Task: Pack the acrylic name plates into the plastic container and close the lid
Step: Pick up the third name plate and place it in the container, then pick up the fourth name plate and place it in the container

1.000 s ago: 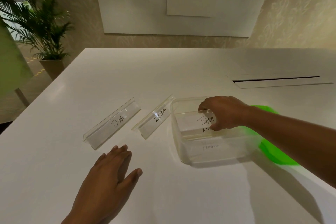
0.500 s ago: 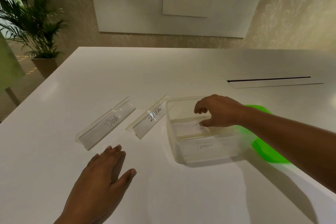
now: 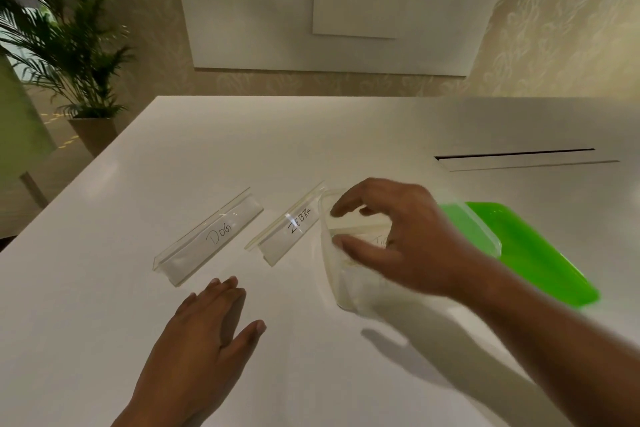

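Observation:
A clear plastic container [image 3: 341,282] stands on the white table, with name plates lying inside it, mostly hidden by my right hand [image 3: 398,236]. That hand hovers over the container's left end, fingers apart and curled, holding nothing. Two acrylic name plates lie on the table to the left: one marked ZEBRA [image 3: 289,227] right beside the container, one marked DOG [image 3: 209,239] further left. My left hand [image 3: 204,333] rests flat on the table in front of them. The green lid [image 3: 530,253] lies behind and to the right of the container.
The white table [image 3: 311,142] stretches far back, with a long cable slot [image 3: 516,154] at the right rear. A potted palm [image 3: 74,55] stands on the floor beyond the table's left edge. A whiteboard hangs on the far wall.
My right hand let go of the TIGER plate inside the container and has lifted out, moving left over the container's left end. My left hand stayed flat on the table.

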